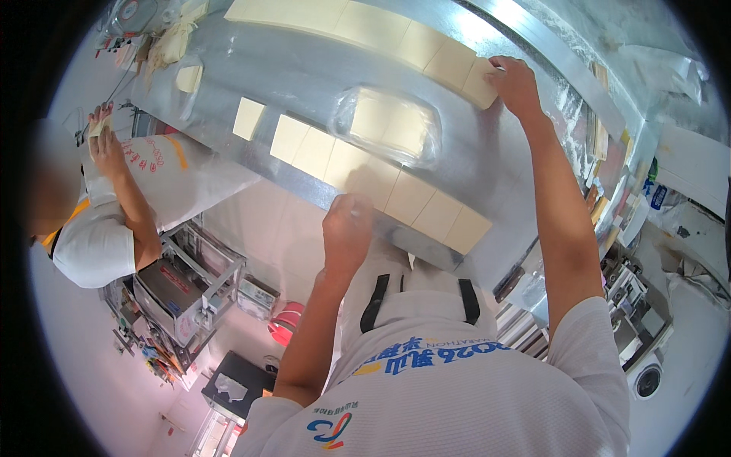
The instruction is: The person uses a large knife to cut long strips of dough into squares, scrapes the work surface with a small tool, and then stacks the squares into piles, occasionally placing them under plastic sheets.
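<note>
Pale yellow square dough sheets lie in two rows on a metal worktable (304,72). My right hand (516,87) reaches to the right end of the far row, its fingers closed on the edge of the end dough sheet (480,82). My left hand (348,232) is curled closed above the table's front edge, beside the near row of dough sheets (396,190). Whatever those fingers hold, if anything, is hidden. Between the rows rests a stack of dough sheets (390,122) on clear plastic wrap (344,114).
To the left, a co-worker's raised hand (106,145) holds a small pale piece (100,124). A single dough sheet (248,119) lies left of the near row. A metal-framed cart (217,278) stands at lower left. White flour (567,114) dusts the table's right side.
</note>
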A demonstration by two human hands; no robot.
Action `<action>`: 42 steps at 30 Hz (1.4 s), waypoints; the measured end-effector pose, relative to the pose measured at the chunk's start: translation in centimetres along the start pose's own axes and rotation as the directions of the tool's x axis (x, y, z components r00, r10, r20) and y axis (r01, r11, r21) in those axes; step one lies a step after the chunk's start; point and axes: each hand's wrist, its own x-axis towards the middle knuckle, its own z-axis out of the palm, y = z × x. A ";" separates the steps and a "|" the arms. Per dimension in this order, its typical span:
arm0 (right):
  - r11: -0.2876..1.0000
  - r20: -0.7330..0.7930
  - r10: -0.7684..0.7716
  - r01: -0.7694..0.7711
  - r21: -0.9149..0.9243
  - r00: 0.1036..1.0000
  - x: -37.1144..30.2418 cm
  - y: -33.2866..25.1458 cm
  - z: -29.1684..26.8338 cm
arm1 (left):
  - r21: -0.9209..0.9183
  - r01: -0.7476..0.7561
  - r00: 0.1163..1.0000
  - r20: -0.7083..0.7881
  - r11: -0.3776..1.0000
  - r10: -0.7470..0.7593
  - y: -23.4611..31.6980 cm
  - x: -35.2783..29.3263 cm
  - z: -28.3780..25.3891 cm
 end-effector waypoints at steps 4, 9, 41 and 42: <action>0.998 0.121 -0.007 0.000 0.055 0.993 0.3 -0.2 -1.5 | -0.040 0.018 1.000 -0.015 0.999 -0.018 1.1 -0.9 -0.5; 0.999 0.317 0.053 -0.053 -0.010 0.947 -0.5 -1.8 -4.7 | -0.099 0.024 0.999 -0.021 0.995 -0.026 2.2 -1.6 -0.7; 0.587 0.385 0.436 -0.581 0.564 0.814 -22.5 -14.0 -21.9 | -0.446 0.881 0.474 0.825 -0.159 0.309 16.2 0.2 11.7; 0.573 0.387 0.424 -0.573 0.586 0.819 -23.3 -13.4 -21.0 | -0.408 0.880 0.474 0.792 -0.245 0.385 17.2 -0.3 11.0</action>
